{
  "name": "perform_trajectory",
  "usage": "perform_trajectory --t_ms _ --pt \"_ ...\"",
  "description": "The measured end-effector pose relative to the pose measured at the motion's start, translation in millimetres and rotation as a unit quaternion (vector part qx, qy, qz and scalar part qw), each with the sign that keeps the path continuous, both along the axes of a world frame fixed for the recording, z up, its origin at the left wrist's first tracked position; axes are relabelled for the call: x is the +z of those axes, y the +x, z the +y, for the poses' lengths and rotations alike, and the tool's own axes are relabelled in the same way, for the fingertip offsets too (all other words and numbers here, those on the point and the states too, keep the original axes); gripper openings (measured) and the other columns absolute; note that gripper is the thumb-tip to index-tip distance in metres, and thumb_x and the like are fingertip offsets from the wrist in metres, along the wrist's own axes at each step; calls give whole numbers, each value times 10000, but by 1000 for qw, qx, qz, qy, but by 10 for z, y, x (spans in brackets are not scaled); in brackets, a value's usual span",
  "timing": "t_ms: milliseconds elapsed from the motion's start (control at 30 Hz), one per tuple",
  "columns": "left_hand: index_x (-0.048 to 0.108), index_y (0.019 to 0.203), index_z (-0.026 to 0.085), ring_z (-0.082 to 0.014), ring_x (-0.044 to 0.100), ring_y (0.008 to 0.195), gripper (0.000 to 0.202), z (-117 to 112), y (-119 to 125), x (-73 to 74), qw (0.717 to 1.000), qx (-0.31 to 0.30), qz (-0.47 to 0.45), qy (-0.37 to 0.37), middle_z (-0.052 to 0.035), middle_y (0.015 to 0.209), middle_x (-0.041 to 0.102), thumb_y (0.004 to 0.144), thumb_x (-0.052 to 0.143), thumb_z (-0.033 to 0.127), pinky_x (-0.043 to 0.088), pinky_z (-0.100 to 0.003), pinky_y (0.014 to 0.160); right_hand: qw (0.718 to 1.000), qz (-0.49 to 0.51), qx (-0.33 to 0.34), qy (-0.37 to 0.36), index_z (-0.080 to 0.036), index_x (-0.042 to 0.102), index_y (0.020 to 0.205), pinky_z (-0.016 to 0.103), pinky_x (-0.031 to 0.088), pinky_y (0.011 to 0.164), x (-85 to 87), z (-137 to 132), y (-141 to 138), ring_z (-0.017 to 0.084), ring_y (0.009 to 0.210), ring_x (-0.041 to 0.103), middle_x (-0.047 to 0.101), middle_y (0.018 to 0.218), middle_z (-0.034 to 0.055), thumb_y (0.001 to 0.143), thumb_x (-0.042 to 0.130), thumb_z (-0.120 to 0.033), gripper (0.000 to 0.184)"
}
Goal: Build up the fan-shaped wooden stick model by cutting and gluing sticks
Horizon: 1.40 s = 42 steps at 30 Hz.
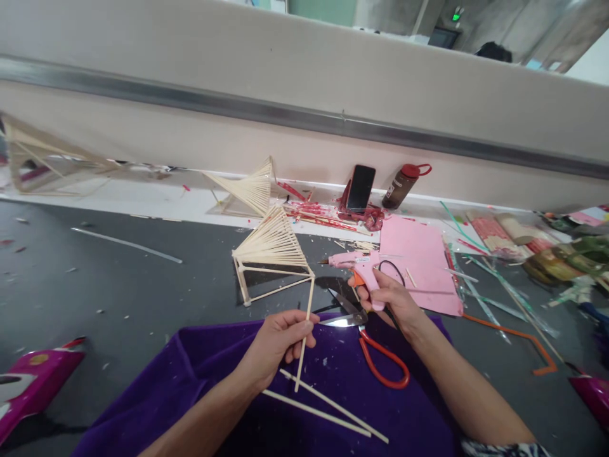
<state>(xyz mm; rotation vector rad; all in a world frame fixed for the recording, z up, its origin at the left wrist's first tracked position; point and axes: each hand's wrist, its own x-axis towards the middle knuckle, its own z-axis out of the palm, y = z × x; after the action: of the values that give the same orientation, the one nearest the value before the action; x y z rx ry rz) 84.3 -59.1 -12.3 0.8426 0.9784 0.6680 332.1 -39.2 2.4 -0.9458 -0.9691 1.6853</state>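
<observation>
My left hand pinches a thin wooden stick that stands nearly upright, its top end touching the corner of a fan-shaped stick model on the dark floor. My right hand is closed round the handle of a pink glue gun, whose nozzle points left toward the model. Two loose sticks lie on the purple cloth over my lap. Red-handled scissors rest between my hands.
A second stick model stands behind the first, with another at far left. A pink sheet, a black phone, a brown bottle, red stick scraps and strips lie along the wall. Pink objects flank me.
</observation>
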Motion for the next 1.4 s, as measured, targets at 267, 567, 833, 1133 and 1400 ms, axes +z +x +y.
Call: perform_trajectory --t_ms 267,567,833,1133,1400 --pt "664 904 122 -33 396 411 284 -9 7 -6 1000 4 -5 6 -16 590 625 748 665 360 263 -137 366 999 -15 -30 26 -177 581 968 234 354 464 -2 -72 -46 110 510 493 621 737 37 773 587 -346 258" --pt "668 894 115 -33 408 387 283 18 -45 46 999 43 -26 15 -15 590 631 739 669 352 266 -150 361 996 -78 -8 46 -226 573 1008 268 389 470 59 -325 -51 139 516 526 669 811 49 816 575 -336 222" --pt "671 896 112 -30 396 374 276 12 -43 25 999 33 -16 10 -20 590 644 734 666 336 273 -152 364 986 -122 -18 112 -242 580 1062 289 452 470 12 -437 -111 148 571 564 633 1042 100 883 504 -344 220" --pt "682 872 122 -39 418 385 256 2 -12 5 1000 13 9 11 -17 570 642 720 659 326 261 -151 361 973 -177 -11 149 -237 597 1061 283 409 492 0 -475 -137 150 523 522 621 693 39 905 471 -356 233" --pt "679 877 125 -35 418 390 249 16 -9 -36 999 17 26 13 -15 583 644 727 648 321 264 -148 366 973 -156 -28 169 -239 558 1055 267 383 461 123 -363 -171 104 503 499 609 1054 83 916 449 -324 196"
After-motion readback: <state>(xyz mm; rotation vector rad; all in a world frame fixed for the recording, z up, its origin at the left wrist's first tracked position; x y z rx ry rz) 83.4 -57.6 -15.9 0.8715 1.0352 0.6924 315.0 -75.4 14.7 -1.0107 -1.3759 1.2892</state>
